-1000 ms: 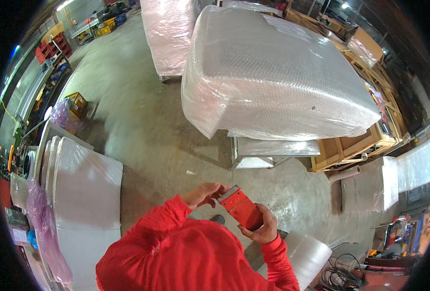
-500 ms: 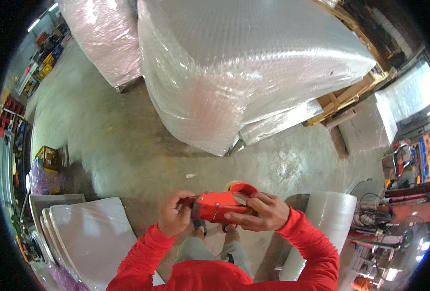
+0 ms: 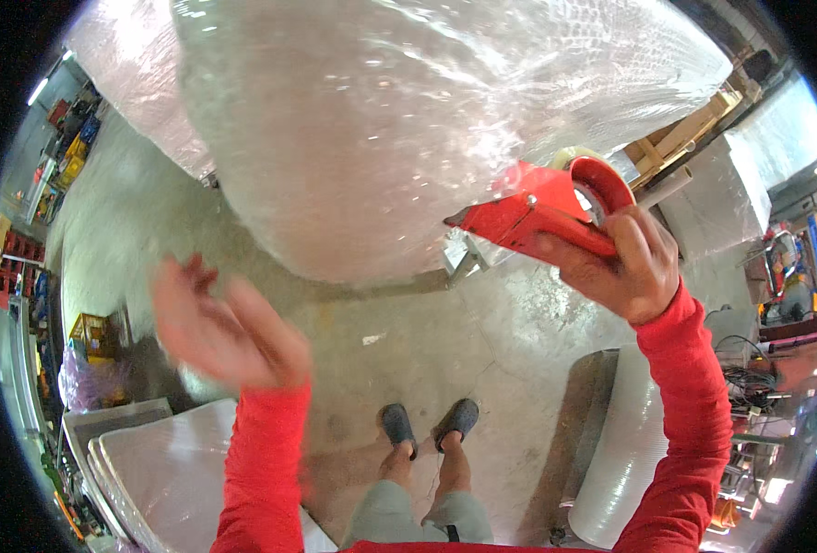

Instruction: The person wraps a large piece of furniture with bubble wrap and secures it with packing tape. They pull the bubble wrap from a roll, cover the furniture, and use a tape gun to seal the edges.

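Observation:
In my right hand (image 3: pixel 634 263) I grip a red tape dispenser (image 3: pixel 542 221) by its handle. Its dark-tipped front end points left, near or against a large bulky object in clear bubble wrap (image 3: pixel 362 157); I cannot tell whether they touch. A tape roll (image 3: pixel 602 184) sits at the dispenser's back end. My left hand (image 3: pixel 229 327) is raised over the floor at the left, smeared by motion. Its fingers look apart, and nothing shows in them.
A bubble wrap roll (image 3: pixel 625 452) lies on the floor by my right arm. White flat panels (image 3: pixel 169 470) lean at lower left, near a yellow crate (image 3: pixel 93 336). Behind the wrapped object is a wooden pallet (image 3: pixel 690 134); another wrapped item (image 3: pixel 132 83) stands far left.
My hands have moved apart. The right carried the tape dispenser up and right to the wrapped object; the left let go of its front and swung out left.

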